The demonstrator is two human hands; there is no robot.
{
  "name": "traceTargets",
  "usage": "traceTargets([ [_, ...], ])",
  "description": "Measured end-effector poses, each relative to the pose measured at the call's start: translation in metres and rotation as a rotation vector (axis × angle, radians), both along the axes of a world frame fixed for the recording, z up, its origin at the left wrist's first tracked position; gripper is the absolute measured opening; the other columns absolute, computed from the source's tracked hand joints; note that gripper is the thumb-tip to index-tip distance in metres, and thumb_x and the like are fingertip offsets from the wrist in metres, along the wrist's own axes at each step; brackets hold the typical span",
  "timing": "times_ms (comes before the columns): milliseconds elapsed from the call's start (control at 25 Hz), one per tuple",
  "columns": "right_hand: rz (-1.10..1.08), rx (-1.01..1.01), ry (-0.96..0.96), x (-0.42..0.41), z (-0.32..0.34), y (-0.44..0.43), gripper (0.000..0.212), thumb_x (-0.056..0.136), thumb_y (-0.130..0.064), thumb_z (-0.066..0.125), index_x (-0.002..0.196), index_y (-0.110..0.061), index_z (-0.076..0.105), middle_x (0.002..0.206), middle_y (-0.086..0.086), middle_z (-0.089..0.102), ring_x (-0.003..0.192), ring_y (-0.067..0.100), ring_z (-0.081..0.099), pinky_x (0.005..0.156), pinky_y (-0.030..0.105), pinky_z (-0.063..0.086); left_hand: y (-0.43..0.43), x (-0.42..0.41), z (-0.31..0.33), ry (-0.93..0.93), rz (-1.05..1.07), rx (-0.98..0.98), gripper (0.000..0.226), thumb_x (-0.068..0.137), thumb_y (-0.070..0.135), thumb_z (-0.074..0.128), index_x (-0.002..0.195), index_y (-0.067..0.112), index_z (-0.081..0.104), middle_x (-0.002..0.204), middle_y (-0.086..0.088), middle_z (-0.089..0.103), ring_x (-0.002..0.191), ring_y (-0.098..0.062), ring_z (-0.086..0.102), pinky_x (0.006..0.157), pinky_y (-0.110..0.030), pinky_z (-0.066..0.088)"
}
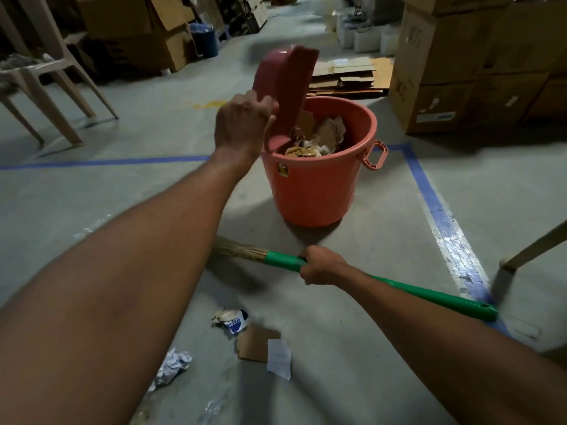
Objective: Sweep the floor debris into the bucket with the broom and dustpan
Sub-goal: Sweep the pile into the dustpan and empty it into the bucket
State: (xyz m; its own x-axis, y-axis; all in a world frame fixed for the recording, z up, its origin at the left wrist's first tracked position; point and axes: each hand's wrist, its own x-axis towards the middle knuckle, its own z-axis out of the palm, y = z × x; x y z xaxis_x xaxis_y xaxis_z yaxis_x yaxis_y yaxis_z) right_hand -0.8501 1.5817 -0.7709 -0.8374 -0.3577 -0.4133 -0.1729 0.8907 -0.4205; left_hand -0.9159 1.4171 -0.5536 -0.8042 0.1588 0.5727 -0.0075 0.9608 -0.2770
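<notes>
From my remote seat I see my left hand [241,124] curled tight round the handle of the pink dustpan [288,87], which stands tipped up on end with its lower edge dipped inside the left side of the rim of the orange bucket [313,191]. The bucket stands upright on the grey concrete floor [92,194], in the corner marked by the blue tape line [435,210], and holds a heap of paper and cardboard scraps [319,136] reaching close to its rim. My right hand [322,269] grips the green handle of the broom [429,294] near its front end, fingers wrapped fully round it. The broom lies low and nearly level in front of the bucket, its straw bristles [233,248] pointing left and partly hidden behind my left forearm; I cannot tell whether they touch the floor. Nearer to me, debris lies on the floor: a crumpled wrapper [231,320] with blue print, a brown cardboard piece [256,340] touching it, a white paper slip [279,358] overlapping the cardboard's edge, and a crumpled paper ball [173,366] further left. A beige plastic chair [46,72] stands at far left, stacked cardboard boxes [460,72] at right, and flattened cardboard [346,78] lies behind the bucket.
</notes>
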Motion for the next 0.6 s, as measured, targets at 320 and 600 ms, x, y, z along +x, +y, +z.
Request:
traceTargets([
  [320,0.1,-0.02,0.014,0.033,0.01,-0.045,0.046,0.074,-0.016,0.073,0.12,-0.022,0.068,0.089,0.005,0.073,0.077,0.023,0.07,0.07,0.039,0.063,-0.143,0.148,-0.076,0.203,0.365,0.633,0.037,0.098,0.055,0.054,0.118,0.027,0.068,0.108,-0.008,0.072,0.098,-0.033,0.067,0.076,-0.04,0.047],
  [600,0.264,-0.051,0.0,0.075,-0.005,-0.133,0.044,0.077,-0.009,0.07,0.119,-0.02,0.067,0.086,0.002,0.067,0.082,0.023,0.067,0.071,0.039,0.06,-0.29,0.361,-0.153,0.424,0.834,0.921,0.042,0.095,0.058,0.058,0.108,0.021,0.073,0.104,-0.012,0.075,0.098,-0.038,0.067,0.073,-0.039,0.047],
])
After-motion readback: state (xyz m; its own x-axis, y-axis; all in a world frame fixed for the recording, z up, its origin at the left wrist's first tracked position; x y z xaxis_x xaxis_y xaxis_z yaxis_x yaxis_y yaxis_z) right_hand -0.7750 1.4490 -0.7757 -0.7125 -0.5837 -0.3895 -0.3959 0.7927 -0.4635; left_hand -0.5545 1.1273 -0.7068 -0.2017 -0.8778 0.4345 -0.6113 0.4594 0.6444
